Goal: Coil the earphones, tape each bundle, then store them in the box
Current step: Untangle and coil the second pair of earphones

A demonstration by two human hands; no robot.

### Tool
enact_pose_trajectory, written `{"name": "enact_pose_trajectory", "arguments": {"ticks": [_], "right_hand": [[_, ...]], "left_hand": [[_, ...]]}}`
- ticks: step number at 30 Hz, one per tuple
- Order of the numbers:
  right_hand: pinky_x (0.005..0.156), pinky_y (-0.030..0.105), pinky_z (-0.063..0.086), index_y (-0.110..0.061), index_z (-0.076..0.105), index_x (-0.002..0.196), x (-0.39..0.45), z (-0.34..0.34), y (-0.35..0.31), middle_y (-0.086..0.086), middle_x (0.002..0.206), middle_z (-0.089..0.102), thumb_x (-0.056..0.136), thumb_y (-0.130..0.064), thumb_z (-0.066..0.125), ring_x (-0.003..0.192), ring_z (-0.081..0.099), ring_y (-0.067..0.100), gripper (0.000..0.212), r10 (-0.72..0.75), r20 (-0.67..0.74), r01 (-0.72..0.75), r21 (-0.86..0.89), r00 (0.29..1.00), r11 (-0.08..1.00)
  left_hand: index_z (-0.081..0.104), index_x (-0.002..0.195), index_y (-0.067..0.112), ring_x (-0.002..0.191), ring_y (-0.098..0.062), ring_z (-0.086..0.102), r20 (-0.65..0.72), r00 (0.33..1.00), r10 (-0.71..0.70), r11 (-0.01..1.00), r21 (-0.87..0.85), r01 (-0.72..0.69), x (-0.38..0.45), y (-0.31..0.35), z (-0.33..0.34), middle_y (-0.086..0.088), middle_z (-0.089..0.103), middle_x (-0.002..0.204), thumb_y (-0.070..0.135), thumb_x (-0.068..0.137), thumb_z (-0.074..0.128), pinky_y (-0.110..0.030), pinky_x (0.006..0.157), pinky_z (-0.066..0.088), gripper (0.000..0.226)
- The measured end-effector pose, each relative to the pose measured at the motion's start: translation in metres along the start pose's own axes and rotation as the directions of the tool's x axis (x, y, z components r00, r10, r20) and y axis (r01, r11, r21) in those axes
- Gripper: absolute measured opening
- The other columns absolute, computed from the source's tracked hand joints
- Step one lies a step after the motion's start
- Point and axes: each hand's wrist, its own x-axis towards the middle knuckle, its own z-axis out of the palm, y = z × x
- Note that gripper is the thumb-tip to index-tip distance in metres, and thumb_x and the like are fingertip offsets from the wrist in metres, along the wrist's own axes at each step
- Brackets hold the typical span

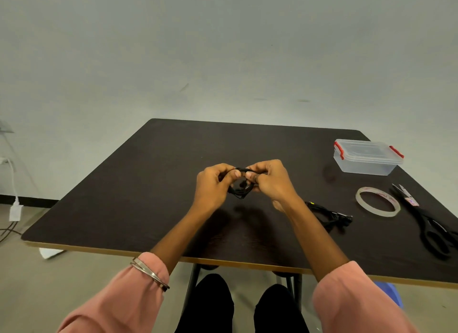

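Above the middle of the dark table (148, 184), my left hand (214, 184) and my right hand (271, 181) both pinch a small coiled bundle of black earphones (241, 187) between their fingertips. The bundle hangs between the two hands, partly hidden by the fingers. A second black earphone set (329, 215) lies loose on the table to the right of my right forearm. The clear plastic box (366, 159) with red clips stands shut at the far right. A roll of clear tape (378, 201) lies flat in front of the box.
Black scissors (426, 221) lie at the table's right edge, beside the tape. The table's near edge runs just above my knees. A white charger and cables sit on the floor at the far left.
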Motion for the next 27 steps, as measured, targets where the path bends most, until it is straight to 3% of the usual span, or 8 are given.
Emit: {"name": "enact_pose_trajectory", "arguments": {"ticks": [3,8,14,17,19,22,25,27], "right_hand": [[0.072,0.039,0.059,-0.004,0.072,0.089,0.001,0.003,0.002,0.021,0.085,0.072,0.089,0.002,0.059,0.072,0.068,0.021,0.015,0.039,0.002,-0.039,0.145,0.999,0.989],[0.072,0.039,0.057,-0.004,0.069,0.087,-0.002,0.001,-0.004,0.01,0.073,0.068,0.091,0.006,0.053,0.065,0.062,0.019,0.019,0.109,0.148,-0.16,0.398,0.983,0.903],[0.084,0.05,0.053,0.0,0.065,0.098,-0.005,-0.009,-0.005,0.004,0.068,0.067,0.095,0.001,0.041,0.072,0.065,0.022,0.024,0.181,0.434,-0.428,0.581,0.883,0.692],[0.092,0.054,0.049,0.001,0.059,0.121,-0.004,-0.011,-0.003,0.008,0.078,0.063,0.093,-0.002,0.043,0.077,0.063,0.022,0.032,0.148,0.472,-0.47,0.694,0.869,0.545],[0.093,0.048,0.047,-0.001,0.055,0.127,-0.003,-0.011,-0.003,0.008,0.08,0.058,0.092,-0.003,0.046,0.069,0.062,0.018,0.037,0.14,0.449,-0.459,0.757,0.882,0.464],[0.084,0.044,0.052,-0.009,0.052,0.129,-0.003,-0.01,-0.004,0.009,0.08,0.058,0.092,0.002,0.047,0.065,0.061,0.017,0.038,0.135,0.39,-0.407,0.798,0.911,0.444],[0.076,0.04,0.055,-0.012,0.048,0.131,-0.004,-0.01,-0.001,0.007,0.078,0.059,0.089,0.006,0.052,0.062,0.059,0.016,0.046,0.13,0.345,-0.363,0.792,0.929,0.491],[0.072,0.039,0.057,-0.013,0.045,0.133,-0.005,-0.009,0.002,0.01,0.076,0.061,0.089,0.008,0.053,0.059,0.059,0.015,0.05,0.119,0.334,-0.346,0.784,0.935,0.516]], "left_hand": [[0.074,0.099,0.012,0.076,-0.015,0.065,-0.062,0.996,0.057,0.995,0.087,-0.051,-0.001,-0.003,0.001,0.0,0.069,0.081,0.017,0.089,0.065,-0.033,0.069,0.055,0.014],[0.075,0.099,0.01,0.075,-0.013,0.059,-0.155,0.98,0.124,0.974,0.208,-0.09,-0.001,-0.003,0.004,-0.007,0.066,0.084,0.013,0.089,0.065,-0.01,0.066,0.043,0.014],[0.073,0.1,0.01,0.068,-0.021,0.068,-0.043,0.998,-0.047,0.995,-0.09,0.043,0.0,-0.002,0.0,-0.009,0.072,0.084,0.011,0.091,0.063,-0.032,0.058,0.059,0.014],[0.073,0.1,0.005,0.065,-0.018,0.064,-0.115,0.984,0.137,0.989,0.075,-0.129,0.001,-0.004,0.001,-0.008,0.069,0.084,0.011,0.09,0.064,-0.034,0.06,0.057,0.015],[0.072,0.1,0.001,0.064,-0.012,0.057,-0.11,0.942,0.316,0.93,0.235,-0.284,0.0,-0.001,0.003,-0.009,0.065,0.08,0.017,0.09,0.06,-0.025,0.058,0.053,0.022],[0.07,0.103,-0.002,0.068,-0.004,0.05,-0.077,0.898,0.434,0.842,0.388,-0.374,-0.002,-0.002,0.005,-0.01,0.061,0.08,0.013,0.088,0.058,-0.013,0.063,0.047,0.024],[0.071,0.1,-0.003,0.065,0.007,0.054,-0.162,0.925,0.345,0.916,0.272,-0.294,-0.004,-0.001,0.006,0.005,0.06,0.079,-0.002,0.084,0.065,-0.004,0.068,0.047,0.017],[0.074,0.098,0.003,0.068,0.003,0.06,-0.218,0.958,0.186,0.979,0.129,-0.16,-0.002,0.001,0.007,0.0,0.065,0.081,0.0,0.085,0.066,-0.014,0.069,0.054,0.015]]}}
